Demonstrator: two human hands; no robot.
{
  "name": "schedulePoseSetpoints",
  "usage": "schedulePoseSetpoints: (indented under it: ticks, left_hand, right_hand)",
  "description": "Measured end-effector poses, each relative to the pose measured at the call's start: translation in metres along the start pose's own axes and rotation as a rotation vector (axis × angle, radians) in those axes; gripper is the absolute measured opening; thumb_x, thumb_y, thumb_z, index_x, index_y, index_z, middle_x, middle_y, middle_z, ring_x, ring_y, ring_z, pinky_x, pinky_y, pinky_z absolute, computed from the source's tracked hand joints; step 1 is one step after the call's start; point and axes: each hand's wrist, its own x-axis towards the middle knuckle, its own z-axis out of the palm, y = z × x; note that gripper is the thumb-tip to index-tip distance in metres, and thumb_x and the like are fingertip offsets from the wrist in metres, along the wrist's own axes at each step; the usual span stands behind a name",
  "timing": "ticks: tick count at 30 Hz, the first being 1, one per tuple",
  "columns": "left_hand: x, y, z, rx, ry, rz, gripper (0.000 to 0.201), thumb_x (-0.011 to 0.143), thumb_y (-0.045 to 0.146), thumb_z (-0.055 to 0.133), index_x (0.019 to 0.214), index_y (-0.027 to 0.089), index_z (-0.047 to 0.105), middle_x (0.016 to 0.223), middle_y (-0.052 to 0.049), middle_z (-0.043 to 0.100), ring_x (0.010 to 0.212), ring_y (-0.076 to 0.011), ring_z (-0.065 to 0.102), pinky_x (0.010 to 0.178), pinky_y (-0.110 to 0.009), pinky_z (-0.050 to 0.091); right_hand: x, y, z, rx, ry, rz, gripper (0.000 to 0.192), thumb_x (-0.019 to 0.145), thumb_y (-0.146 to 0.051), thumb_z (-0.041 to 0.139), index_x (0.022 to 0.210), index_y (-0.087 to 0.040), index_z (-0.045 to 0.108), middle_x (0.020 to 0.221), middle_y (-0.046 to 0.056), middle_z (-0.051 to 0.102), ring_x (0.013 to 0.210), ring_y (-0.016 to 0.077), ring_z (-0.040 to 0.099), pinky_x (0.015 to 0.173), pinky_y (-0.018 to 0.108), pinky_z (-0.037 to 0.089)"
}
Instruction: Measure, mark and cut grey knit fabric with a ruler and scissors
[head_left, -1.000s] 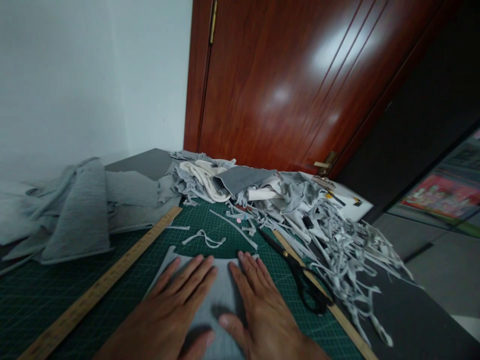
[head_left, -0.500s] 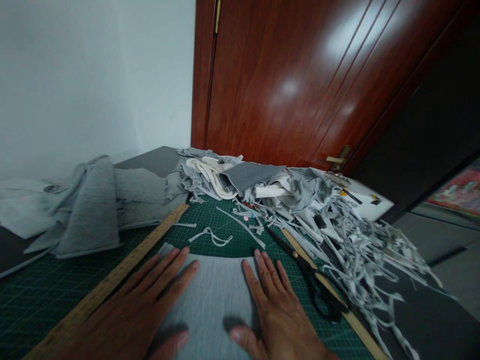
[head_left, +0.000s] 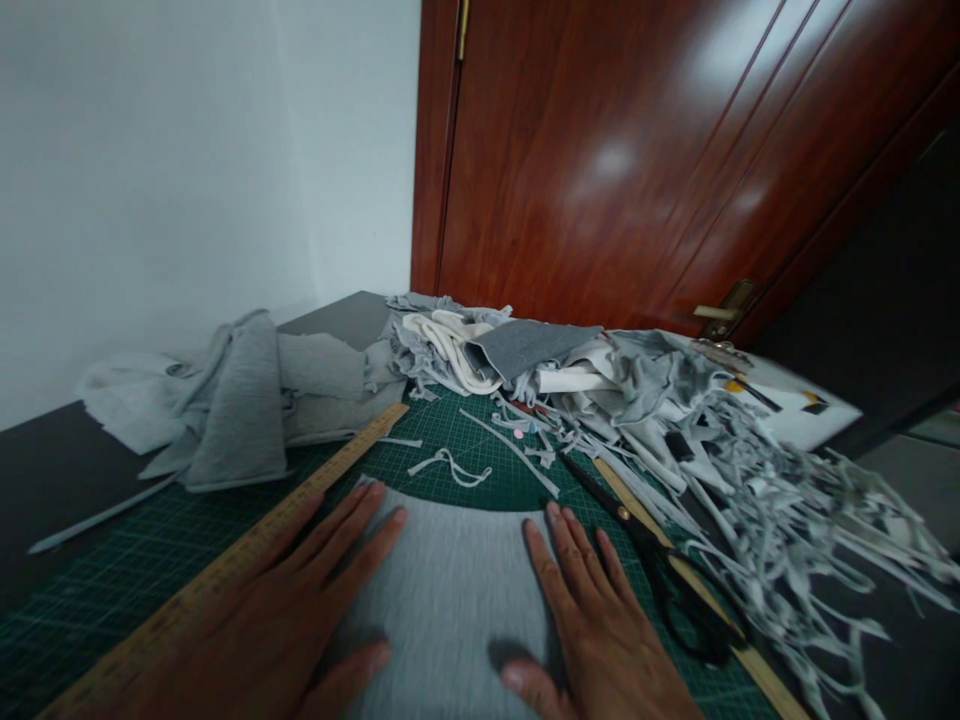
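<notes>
Palms down and fingers spread, left hand [head_left: 277, 610] and right hand [head_left: 600, 630] press the cut grey fabric panel [head_left: 450, 590] flat, gripping nothing; scissors [head_left: 660, 565] lie unused at right.

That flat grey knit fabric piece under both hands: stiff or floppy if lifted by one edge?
Probably floppy: the flat grey knit fabric piece lies flush on the green gridded cutting mat, and similar grey cloth in the crumpled pile drapes in folds. Likely light and prone to sliding or wrinkling, since the left hand and right hand press it flat, fingers spread.
</notes>
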Motion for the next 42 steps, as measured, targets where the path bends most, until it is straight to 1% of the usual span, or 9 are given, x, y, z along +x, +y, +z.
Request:
schedulePoseSetpoints:
  ticks: [3, 8, 13, 17, 20, 23, 31, 36, 42]
  left_hand:
    - [0.002, -0.001, -0.002, 0.087, -0.075, 0.063, 0.088, 0.097, 0.069, 0.062, 0.173, 0.038, 0.028, 0.179, -0.002, 0.036, 0.158, -0.0381, 0.044, 0.131, -0.052, 0.03]
    - [0.011, 0.003, -0.006, 0.109, -0.034, 0.078, 0.088, 0.098, 0.068, 0.062, 0.173, 0.036, 0.029, 0.177, -0.003, 0.038, 0.155, -0.0376, 0.048, 0.125, -0.053, 0.037]
    - [0.02, 0.005, -0.01, 0.045, 0.03, 0.11, 0.084, 0.097, 0.064, 0.066, 0.17, 0.036, 0.037, 0.172, -0.004, 0.048, 0.149, -0.0372, 0.056, 0.122, -0.052, 0.042]
    - [0.024, 0.001, -0.01, -0.01, 0.014, 0.103, 0.079, 0.092, 0.059, 0.07, 0.164, 0.034, 0.05, 0.17, -0.005, 0.051, 0.149, -0.0396, 0.056, 0.123, -0.055, 0.043]
    - [0.031, -0.002, -0.011, -0.026, -0.068, 0.097, 0.077, 0.085, 0.053, 0.075, 0.156, 0.028, 0.061, 0.17, -0.011, 0.05, 0.153, -0.0424, 0.051, 0.124, -0.06, 0.042]
    - [0.048, 0.004, -0.016, -0.092, -0.144, 0.091, 0.07, 0.082, 0.047, 0.075, 0.149, 0.027, 0.068, 0.169, -0.013, 0.05, 0.153, -0.0416, 0.051, 0.126, -0.06, 0.04]
    - [0.137, 0.054, -0.031, -0.223, -0.424, 0.064, 0.049, 0.088, 0.016, 0.065, 0.136, 0.017, 0.071, 0.144, -0.018, 0.07, 0.138, -0.036, 0.064, 0.117, -0.056, 0.05]
    - [0.171, 0.077, -0.019, -0.284, -0.448, 0.138, 0.027, 0.093, 0.012, 0.061, 0.116, 0.017, 0.074, 0.125, -0.015, 0.073, 0.125, -0.036, 0.068, 0.115, -0.057, 0.048]
    - [0.204, 0.095, -0.004, -0.332, -0.524, 0.148, 0.015, 0.085, 0.014, 0.072, 0.099, 0.015, 0.072, 0.111, -0.013, 0.073, 0.108, -0.0287, 0.07, 0.097, -0.038, 0.056]
  right_hand:
    - [0.0, -0.002, -0.001, 0.034, 0.001, 0.001, 0.12, 0.101, -0.077, 0.053, 0.173, -0.014, -0.019, 0.17, 0.037, 0.034, 0.155, 0.0575, 0.039, 0.106, 0.085, 0.049]
    - [-0.002, -0.003, -0.005, 0.055, -0.005, -0.004, 0.116, 0.103, -0.068, 0.059, 0.175, -0.013, -0.014, 0.171, 0.038, 0.029, 0.157, 0.0584, 0.032, 0.106, 0.09, 0.046]
    - [0.004, -0.008, -0.015, 0.015, -0.023, 0.018, 0.094, 0.098, -0.066, 0.067, 0.165, -0.003, 0.044, 0.169, 0.04, 0.03, 0.155, 0.0624, 0.032, 0.106, 0.095, 0.038]
    - [0.015, -0.016, -0.032, -0.027, -0.06, -0.047, 0.08, 0.097, -0.06, 0.074, 0.151, -0.002, 0.061, 0.168, 0.038, 0.032, 0.154, 0.0637, 0.034, 0.107, 0.096, 0.034]
    - [0.019, -0.021, -0.04, -0.003, -0.091, -0.14, 0.059, 0.106, -0.047, 0.067, 0.146, -0.004, 0.066, 0.166, 0.03, 0.044, 0.155, 0.0534, 0.04, 0.116, 0.085, 0.038]
    - [0.019, -0.023, -0.039, 0.058, -0.105, -0.188, 0.054, 0.11, -0.043, 0.062, 0.146, -0.003, 0.066, 0.159, 0.027, 0.058, 0.151, 0.0452, 0.053, 0.121, 0.074, 0.042]
    - [0.022, -0.021, -0.039, 0.147, -0.022, -0.127, 0.047, 0.11, -0.04, 0.063, 0.143, -0.007, 0.069, 0.151, 0.022, 0.069, 0.145, 0.0377, 0.062, 0.128, 0.063, 0.04]
    - [0.023, -0.018, -0.037, 0.063, 0.063, -0.196, 0.033, 0.112, -0.019, 0.054, 0.136, -0.006, 0.072, 0.141, 0.02, 0.076, 0.136, 0.0353, 0.069, 0.123, 0.056, 0.051]
    - [0.018, -0.02, -0.026, 0.034, 0.048, -0.281, 0.038, 0.114, -0.021, 0.047, 0.137, -0.007, 0.073, 0.144, 0.019, 0.074, 0.133, 0.0337, 0.07, 0.116, 0.046, 0.058]
